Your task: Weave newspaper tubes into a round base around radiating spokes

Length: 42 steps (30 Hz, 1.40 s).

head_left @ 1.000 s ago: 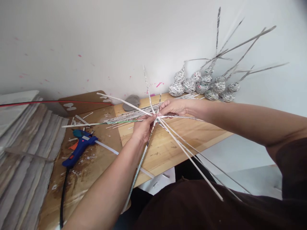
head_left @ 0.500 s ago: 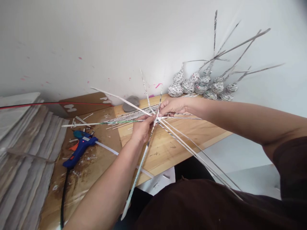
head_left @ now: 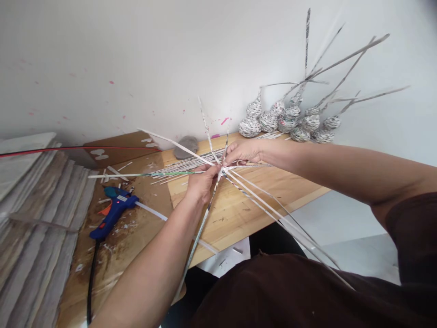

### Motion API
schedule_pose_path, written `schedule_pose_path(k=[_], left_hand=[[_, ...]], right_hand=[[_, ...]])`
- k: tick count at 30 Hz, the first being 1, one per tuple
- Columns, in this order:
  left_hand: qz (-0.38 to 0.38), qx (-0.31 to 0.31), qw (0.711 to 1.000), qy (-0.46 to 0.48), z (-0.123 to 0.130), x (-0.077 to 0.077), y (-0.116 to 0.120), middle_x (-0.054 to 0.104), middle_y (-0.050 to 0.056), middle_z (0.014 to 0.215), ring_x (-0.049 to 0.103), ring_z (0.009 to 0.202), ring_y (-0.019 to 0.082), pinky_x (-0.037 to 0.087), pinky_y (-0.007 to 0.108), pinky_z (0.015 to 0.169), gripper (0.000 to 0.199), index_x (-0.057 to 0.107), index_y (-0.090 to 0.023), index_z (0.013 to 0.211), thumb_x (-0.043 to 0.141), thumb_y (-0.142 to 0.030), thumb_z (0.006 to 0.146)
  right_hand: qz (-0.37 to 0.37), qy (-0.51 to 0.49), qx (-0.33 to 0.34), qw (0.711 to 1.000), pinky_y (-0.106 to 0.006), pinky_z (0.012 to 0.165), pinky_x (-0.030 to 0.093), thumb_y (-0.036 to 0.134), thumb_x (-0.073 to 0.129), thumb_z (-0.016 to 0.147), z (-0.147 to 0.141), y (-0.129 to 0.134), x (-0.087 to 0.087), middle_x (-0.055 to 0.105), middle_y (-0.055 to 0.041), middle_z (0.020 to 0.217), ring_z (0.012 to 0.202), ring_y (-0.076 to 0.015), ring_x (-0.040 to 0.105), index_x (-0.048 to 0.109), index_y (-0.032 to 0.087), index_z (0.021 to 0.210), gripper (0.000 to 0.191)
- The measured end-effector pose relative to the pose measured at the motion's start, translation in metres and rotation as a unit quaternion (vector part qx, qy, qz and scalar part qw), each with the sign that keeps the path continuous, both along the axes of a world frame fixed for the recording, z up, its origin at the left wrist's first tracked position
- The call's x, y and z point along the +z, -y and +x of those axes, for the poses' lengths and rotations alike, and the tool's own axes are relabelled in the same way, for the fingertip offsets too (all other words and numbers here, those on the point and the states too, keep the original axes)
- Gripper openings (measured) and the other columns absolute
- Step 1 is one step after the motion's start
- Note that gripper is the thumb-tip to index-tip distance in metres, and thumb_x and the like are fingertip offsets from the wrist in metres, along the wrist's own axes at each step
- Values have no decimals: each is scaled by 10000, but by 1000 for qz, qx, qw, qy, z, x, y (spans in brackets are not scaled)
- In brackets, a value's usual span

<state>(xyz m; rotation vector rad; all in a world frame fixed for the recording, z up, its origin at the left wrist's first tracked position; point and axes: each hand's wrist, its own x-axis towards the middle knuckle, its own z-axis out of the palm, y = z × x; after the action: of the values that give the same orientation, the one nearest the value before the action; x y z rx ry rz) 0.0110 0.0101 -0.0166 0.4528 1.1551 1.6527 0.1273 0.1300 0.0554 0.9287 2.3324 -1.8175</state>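
- Star-shaped spread of thin white and printed rolled-paper sticks [head_left: 222,170]: hub is in both hands, above the front of the pale wooden board [head_left: 239,212]; arms radiate toward the wall, the left and the wearer's lap.
- One arm runs left, part green, part white; another slants down past the left forearm, patterned near the hub, pale lower down.
- Left hand [head_left: 202,183]: thumb and fingers pinched on the hub's left side.
- Right hand [head_left: 244,152]: fingers bunched narrow, gripping at the hub's right side; exact strip too small to tell.
- Flat pile of loose striped paper sticks [head_left: 186,165]: on the board, behind the left hand.
- Rounded grey lump [head_left: 186,147]: just behind that pile.
- Woven gourd-shaped newspaper pieces [head_left: 251,126]: clustered at the back right by the wall, long stems sticking out.
- Blue glue gun [head_left: 114,212]: on the stained brown sheet [head_left: 141,246] at left, translucent glue stick [head_left: 152,211] out its back, paper scraps around.
- Tall stack of grey-white paper sheets [head_left: 37,228]: far left.
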Motion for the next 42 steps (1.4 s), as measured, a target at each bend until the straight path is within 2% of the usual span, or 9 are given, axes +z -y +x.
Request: schedule_pose_path(k=[9,13,17,20,28,34,37,39,42], left_hand=[[9,10,1000,-15,-3,2,0,629,-1,604,556,541,97,452,219,538,289,638,-132,656,859,-235,501],[25,-62,997,-29,-7,6,5,689,21,737,604,613,99,477,198,571,371,703,-130,803,872,-180,477],[66,-189,979,-32,-14,16,12,728,59,930,669,775,139,540,232,715,536,712,-154,1013,833,-58,499],[68,-229,970,-39,-19,19,14,733,87,998,697,825,170,564,278,772,544,696,-170,1092,803,-59,571],[69,-214,974,-22,-25,10,11,735,82,900,708,720,179,602,311,663,425,689,-175,1116,779,-187,700],[94,-229,969,-26,-29,13,12,735,95,952,711,773,175,584,260,667,529,683,-174,1134,772,-92,619],[84,-212,972,-55,-29,15,12,732,108,971,702,677,163,380,136,380,540,686,-166,1125,774,-114,595],[75,-187,977,-70,-28,17,12,737,121,965,690,620,165,233,143,315,497,703,-152,1081,773,-146,589],[76,-156,982,-81,-25,19,12,748,131,920,692,648,194,392,200,424,445,729,-134,1025,803,-235,598]], right_hand=[[32,23,-44,998,-171,382,229,288,822,663,0,2,-6,559,29,530,444,-43,406,597,127,622,279],[32,16,-49,998,-168,378,224,222,812,628,5,5,0,556,38,511,443,-44,419,619,126,610,217],[-5,-37,-28,999,-171,505,393,159,791,582,17,6,7,616,26,546,522,-68,514,656,129,609,141],[-11,-66,-27,997,-196,599,446,172,800,561,26,7,6,651,17,592,587,-91,566,672,133,625,149],[-27,-111,20,993,-234,715,489,207,823,538,24,22,10,695,7,680,677,-115,618,662,143,632,197],[30,-75,41,996,-219,667,439,252,795,555,18,6,16,642,29,612,642,-104,570,663,139,614,183],[71,-51,81,993,-225,664,419,281,763,592,15,0,18,641,24,631,654,-112,557,678,133,631,176],[88,-40,106,990,-225,660,412,290,742,607,13,0,20,633,25,624,657,-117,553,684,134,636,170],[139,-9,123,983,-222,641,400,294,723,625,8,3,26,636,25,630,651,-120,550,708,135,674,166]])
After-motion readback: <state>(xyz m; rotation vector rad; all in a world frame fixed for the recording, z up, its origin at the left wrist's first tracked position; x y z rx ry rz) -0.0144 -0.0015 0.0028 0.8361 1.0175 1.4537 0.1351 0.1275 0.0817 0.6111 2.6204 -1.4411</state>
